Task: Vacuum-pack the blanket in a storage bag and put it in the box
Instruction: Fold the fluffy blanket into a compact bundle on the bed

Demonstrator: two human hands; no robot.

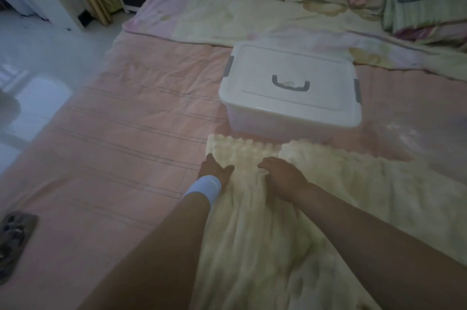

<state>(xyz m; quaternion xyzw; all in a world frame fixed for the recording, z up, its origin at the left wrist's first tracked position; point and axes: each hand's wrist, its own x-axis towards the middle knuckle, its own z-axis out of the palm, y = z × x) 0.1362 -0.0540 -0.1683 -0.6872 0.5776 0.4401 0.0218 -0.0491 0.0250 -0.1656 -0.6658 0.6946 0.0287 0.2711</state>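
Cream blanket (278, 234), long axis toward the lidded box (290, 87)

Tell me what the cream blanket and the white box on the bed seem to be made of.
Blanket: soft plush fleece, it seems; matte, with a bumpy raised texture at its far edge and loose folds. Box: probably plastic; smooth, translucent white walls, slightly glossy lid, with grey handle and side latches likely plastic too.

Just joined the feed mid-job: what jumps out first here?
A cream fluffy blanket lies bunched on the pink bed in the foreground, with the left hand and right hand resting near its far edge. Just beyond it sits a white box, lid on.
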